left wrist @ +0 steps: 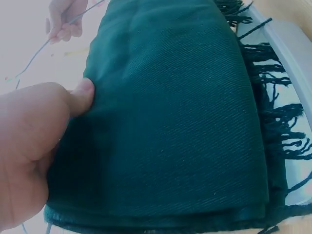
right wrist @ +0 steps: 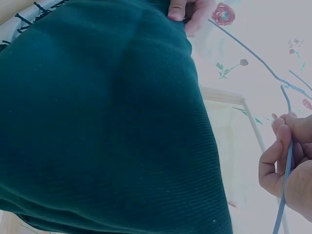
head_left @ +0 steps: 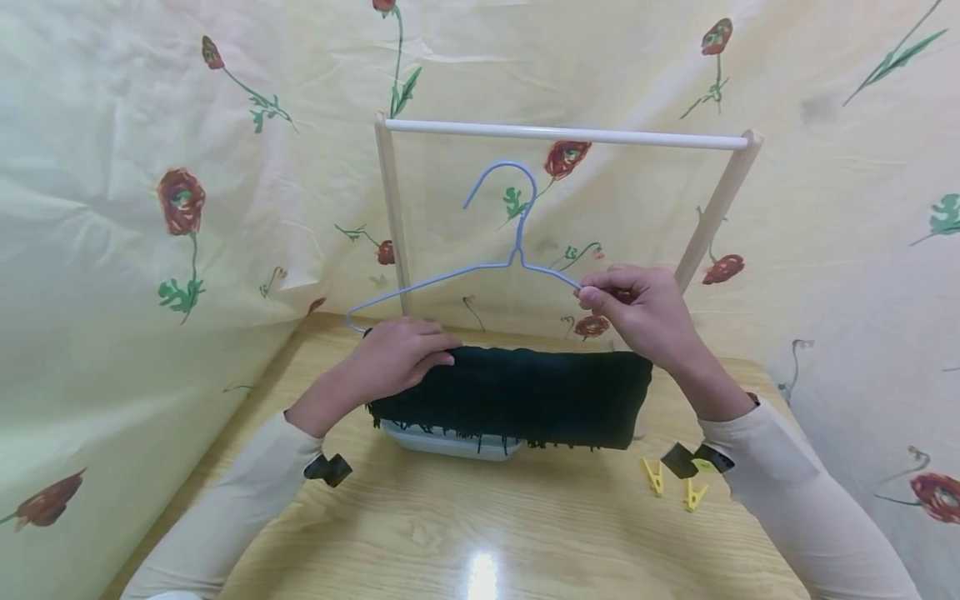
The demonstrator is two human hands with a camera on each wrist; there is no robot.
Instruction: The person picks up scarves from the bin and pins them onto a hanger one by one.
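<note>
A dark green fringed scarf [head_left: 525, 396], folded into a long band, hangs from a blue wire hanger [head_left: 450, 273]. My left hand [head_left: 401, 354] grips the scarf's upper edge near its left end; in the left wrist view its thumb [left wrist: 84, 95] lies on the cloth's near face. The fingers behind the cloth are hidden. My right hand [head_left: 637, 312] pinches the hanger's right shoulder between thumb and fingertips, above the scarf's right end. The right wrist view shows the wire running through that hand [right wrist: 287, 156]. The hanger's hook points up and its lower bar is hidden by the cloth.
Behind the hanger stands a wooden rack with a white rail [head_left: 562, 133]. A pale tray [head_left: 450, 442] lies partly under the scarf on the wooden table [head_left: 420, 533]. Two yellow clothespins [head_left: 654, 477] lie at the right. Flowered cloth [head_left: 180, 267] surrounds the table.
</note>
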